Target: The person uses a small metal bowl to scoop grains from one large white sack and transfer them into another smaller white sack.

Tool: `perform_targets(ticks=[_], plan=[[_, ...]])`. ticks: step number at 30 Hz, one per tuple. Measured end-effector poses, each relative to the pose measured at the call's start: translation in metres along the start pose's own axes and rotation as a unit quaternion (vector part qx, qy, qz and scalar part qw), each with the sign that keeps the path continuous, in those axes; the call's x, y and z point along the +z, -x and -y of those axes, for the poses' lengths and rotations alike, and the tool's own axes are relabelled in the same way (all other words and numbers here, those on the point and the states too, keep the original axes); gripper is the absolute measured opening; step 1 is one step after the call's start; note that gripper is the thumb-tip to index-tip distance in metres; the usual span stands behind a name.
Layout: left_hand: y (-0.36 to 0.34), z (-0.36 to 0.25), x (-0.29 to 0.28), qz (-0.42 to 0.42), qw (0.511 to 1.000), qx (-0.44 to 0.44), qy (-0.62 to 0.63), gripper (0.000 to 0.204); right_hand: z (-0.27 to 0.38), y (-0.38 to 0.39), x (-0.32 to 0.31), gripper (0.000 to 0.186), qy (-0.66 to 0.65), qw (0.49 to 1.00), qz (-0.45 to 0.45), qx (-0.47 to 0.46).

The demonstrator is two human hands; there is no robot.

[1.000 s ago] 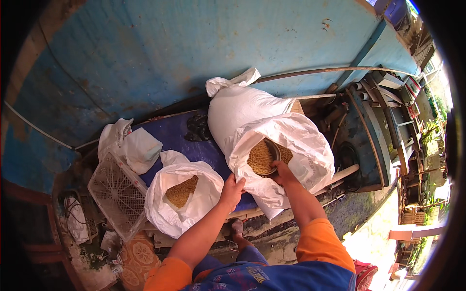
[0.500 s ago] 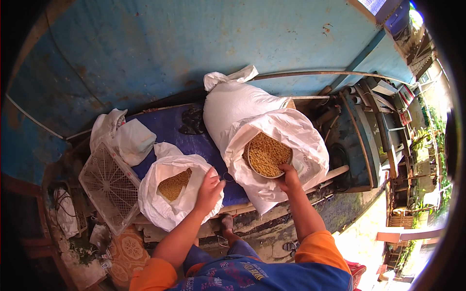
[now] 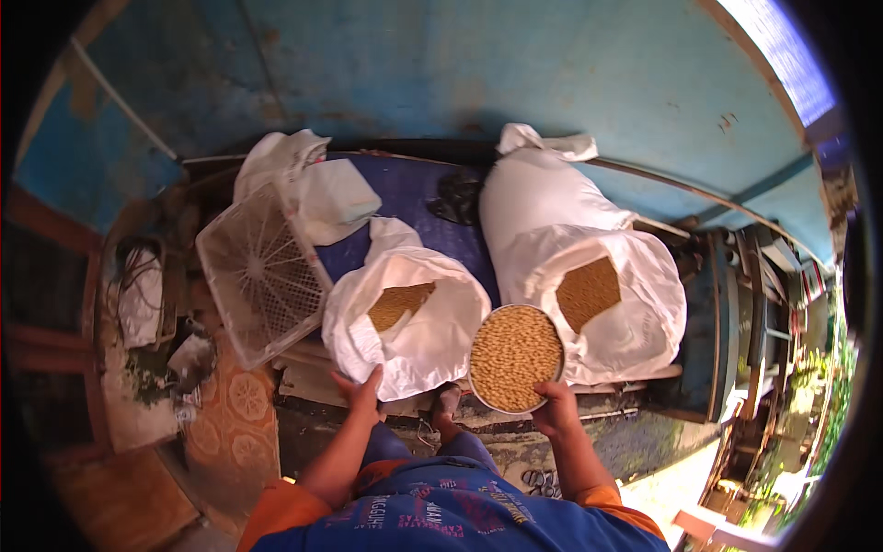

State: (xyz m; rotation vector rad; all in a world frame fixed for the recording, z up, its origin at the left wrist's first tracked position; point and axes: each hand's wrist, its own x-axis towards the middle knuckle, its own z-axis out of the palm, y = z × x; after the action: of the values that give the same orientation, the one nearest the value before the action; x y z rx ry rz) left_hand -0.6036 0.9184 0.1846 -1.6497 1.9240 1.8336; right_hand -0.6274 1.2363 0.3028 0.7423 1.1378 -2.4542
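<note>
My right hand (image 3: 556, 407) grips the rim of a round metal bowl (image 3: 472, 379) at its lower right. Pale yellow beans (image 3: 517, 357), which look like soybeans, fill the bowl, held level in front of the gap between two open white sacks. At the near left edge of the smaller sack (image 3: 440, 322), my left hand (image 3: 361, 394) has its thumb and fingers about the fabric; part of the grip is hidden. Beans (image 3: 397, 305) show inside that sack. The larger sack (image 3: 635, 322), to the right, also has beans (image 3: 589, 293) in its mouth.
A blue-covered bench (image 3: 386, 175) bears the sacks, a black plastic bag (image 3: 455, 197) and a white bag (image 3: 338, 198). A plastic crate (image 3: 262, 267) leans at left. Behind the bench stands a blue wall (image 3: 414, 74). Sandals (image 3: 541, 481) lie on the floor.
The filled bowl has come out of the larger sack's mouth toward me. My left hand has moved from the smaller sack's right rim to its near left edge. The view has shifted.
</note>
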Motion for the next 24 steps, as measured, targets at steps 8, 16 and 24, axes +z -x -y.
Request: perform_targets(ticks=[8, 16, 24], plan=[[-0.068, 0.039, 0.013, 0.126, 0.985, -0.059, 0.098, 0.061, -0.066, -0.134, 0.110, 0.081, 0.386, 0.917, -0.086, 0.051], [-0.041, -0.104, -0.003, 0.218, 0.950, 0.122, 0.188, 0.047, -0.078, -0.211, 0.146, 0.078, 0.742, 0.566, -0.048, -0.356], [-0.056, -0.083, -0.011, 0.228, 0.943, -0.004, 0.241, 0.047, -0.065, -0.206, 0.147, 0.078, 0.751, 0.359, 0.084, -0.548]])
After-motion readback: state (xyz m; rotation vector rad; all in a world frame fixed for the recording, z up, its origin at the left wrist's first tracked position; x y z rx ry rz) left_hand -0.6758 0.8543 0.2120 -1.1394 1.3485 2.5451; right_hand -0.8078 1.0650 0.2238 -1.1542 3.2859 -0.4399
